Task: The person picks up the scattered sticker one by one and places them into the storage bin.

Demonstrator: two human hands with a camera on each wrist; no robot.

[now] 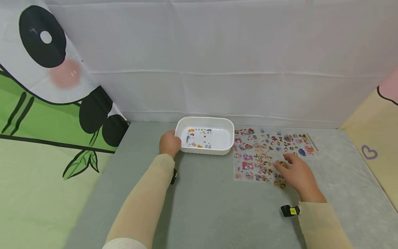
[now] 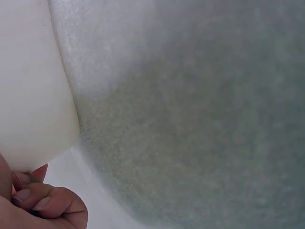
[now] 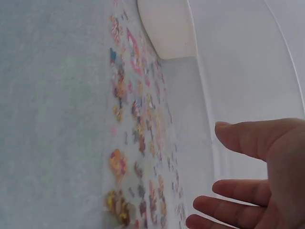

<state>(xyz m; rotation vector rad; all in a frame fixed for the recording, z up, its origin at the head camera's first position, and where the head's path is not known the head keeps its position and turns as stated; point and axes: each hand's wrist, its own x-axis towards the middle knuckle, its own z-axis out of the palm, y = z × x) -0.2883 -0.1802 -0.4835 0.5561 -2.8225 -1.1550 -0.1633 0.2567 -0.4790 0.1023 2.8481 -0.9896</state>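
Observation:
A white rectangular tray [image 1: 222, 138] stands near the back of the table, with small colourful pictures on its floor; whether they are loose stickers or a print I cannot tell. My left hand [image 1: 170, 143] grips the tray's left end, its fingers curled at the rim. The left wrist view shows those curled fingers [image 2: 59, 202] against the tray's pale wall [image 2: 33, 86]. Clear sheets of colourful cartoon stickers [image 1: 256, 157] lie flat to the right of the tray. Over their right part hovers my right hand [image 1: 300, 174], thumb and fingers spread apart, holding nothing.
The grey table [image 1: 211, 207] carries the tray and the sheets. Behind it rises a white cloth wall [image 1: 224, 69]. A cartoon-printed cloth [image 1: 56, 121] borders the left side, and a beige panel with a heart [image 1: 373, 138] borders the right.

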